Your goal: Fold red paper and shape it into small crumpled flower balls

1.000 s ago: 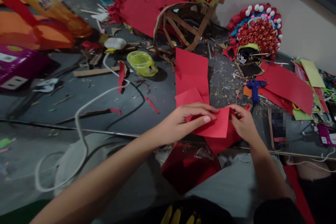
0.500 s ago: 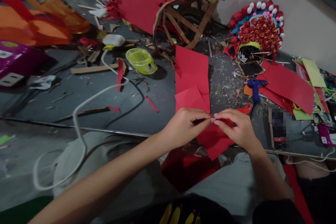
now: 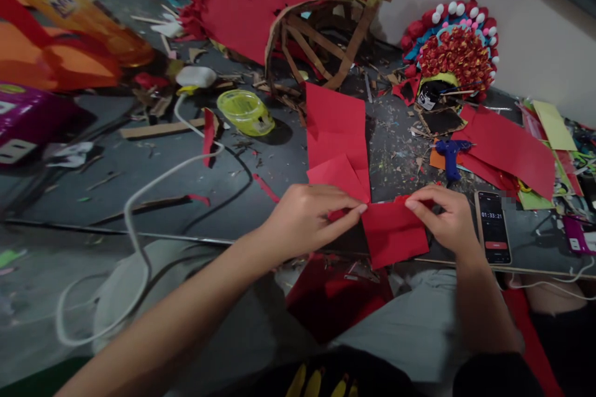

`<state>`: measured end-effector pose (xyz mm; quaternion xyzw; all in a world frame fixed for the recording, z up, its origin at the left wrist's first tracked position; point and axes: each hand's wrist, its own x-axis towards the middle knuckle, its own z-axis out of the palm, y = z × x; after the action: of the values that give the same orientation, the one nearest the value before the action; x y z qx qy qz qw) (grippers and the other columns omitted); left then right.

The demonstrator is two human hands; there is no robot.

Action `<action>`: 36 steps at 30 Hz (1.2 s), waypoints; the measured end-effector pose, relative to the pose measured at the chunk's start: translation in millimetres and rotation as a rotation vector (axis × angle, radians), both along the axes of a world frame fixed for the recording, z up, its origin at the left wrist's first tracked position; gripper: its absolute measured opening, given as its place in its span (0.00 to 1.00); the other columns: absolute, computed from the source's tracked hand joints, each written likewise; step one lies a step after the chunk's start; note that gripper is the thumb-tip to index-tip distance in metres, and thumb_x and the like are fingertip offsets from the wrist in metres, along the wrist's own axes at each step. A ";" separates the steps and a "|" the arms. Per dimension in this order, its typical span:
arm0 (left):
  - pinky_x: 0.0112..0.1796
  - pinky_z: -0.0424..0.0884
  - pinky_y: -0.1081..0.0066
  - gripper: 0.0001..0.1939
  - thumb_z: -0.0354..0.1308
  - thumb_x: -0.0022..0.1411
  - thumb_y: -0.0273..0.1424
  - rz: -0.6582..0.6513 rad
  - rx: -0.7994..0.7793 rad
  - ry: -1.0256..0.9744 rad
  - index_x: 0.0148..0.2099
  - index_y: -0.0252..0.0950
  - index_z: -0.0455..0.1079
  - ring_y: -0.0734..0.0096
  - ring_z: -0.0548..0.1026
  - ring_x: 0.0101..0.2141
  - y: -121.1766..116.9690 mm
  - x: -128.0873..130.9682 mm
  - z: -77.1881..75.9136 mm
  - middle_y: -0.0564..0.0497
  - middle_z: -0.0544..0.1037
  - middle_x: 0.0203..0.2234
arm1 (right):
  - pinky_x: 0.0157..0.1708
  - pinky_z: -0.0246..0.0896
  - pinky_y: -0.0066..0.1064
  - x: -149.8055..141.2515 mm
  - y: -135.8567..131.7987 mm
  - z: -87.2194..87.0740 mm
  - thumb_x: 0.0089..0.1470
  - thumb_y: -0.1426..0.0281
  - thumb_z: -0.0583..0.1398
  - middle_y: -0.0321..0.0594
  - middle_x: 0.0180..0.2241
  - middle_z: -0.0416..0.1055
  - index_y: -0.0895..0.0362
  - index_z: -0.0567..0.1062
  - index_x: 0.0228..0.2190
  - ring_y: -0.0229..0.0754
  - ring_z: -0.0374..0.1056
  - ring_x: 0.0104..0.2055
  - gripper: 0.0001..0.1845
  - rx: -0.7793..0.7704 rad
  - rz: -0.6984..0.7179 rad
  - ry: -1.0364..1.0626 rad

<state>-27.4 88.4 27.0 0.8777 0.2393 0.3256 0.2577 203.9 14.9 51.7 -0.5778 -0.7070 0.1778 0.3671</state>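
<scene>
At the far left, a purple box (image 3: 32,121) and an orange-filled bottle (image 3: 84,18) are cut off by the view's border, the bottle's label blurred; a white cable (image 3: 158,180) loops down over the front edge of the table (image 3: 279,161); right of it, past a yellow-green tub (image 3: 246,113), thin scraps dot the stretch towards the left hand (image 3: 310,217), whose thumb and forefinger pinch the upper left corner of a red paper piece (image 3: 395,232); a creased red sheet (image 3: 338,118) runs back from that hand, its near end partly covered; the paper piece spans between the hands, its lower part out past the table edge; the right hand (image 3: 444,217) pinches its top edge near the right corner, other fingers curled, tips hard to see; behind lies a blue glue gun (image 3: 451,158); a phone (image 3: 494,229), one corner pixelated, sits just beside the right wrist.
</scene>
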 end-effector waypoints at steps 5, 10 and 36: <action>0.31 0.71 0.75 0.12 0.52 0.63 0.36 0.175 0.021 0.004 0.35 0.36 0.74 0.70 0.79 0.29 6.3 -7.6 3.2 0.50 0.81 0.29 | 0.30 0.64 0.28 -6.5 0.2 -6.1 0.54 0.69 0.59 0.34 0.26 0.75 0.54 0.74 0.27 0.35 0.70 0.28 0.06 0.005 0.008 0.029; 0.28 0.67 0.77 0.14 0.49 0.67 0.35 -0.050 0.020 0.104 0.36 0.36 0.74 0.74 0.77 0.26 -7.8 2.7 -2.7 0.52 0.80 0.27 | 0.35 0.66 0.28 -24.6 0.6 -12.5 0.55 0.70 0.59 0.36 0.28 0.76 0.55 0.75 0.28 0.36 0.71 0.31 0.06 0.027 0.122 0.017; 0.51 0.68 0.61 0.33 0.60 0.56 0.44 -0.035 -0.571 0.047 0.59 0.34 0.60 0.56 0.69 0.53 -8.0 10.0 -4.3 0.41 0.69 0.55 | 0.44 0.67 0.34 -17.3 -3.7 -15.9 0.53 0.68 0.58 0.42 0.40 0.76 0.58 0.73 0.40 0.40 0.71 0.43 0.12 -0.498 0.187 0.285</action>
<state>-17.4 80.4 22.8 0.7810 0.3118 0.2203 0.4943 186.6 11.2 35.7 -0.5517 -0.6331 0.4581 0.2915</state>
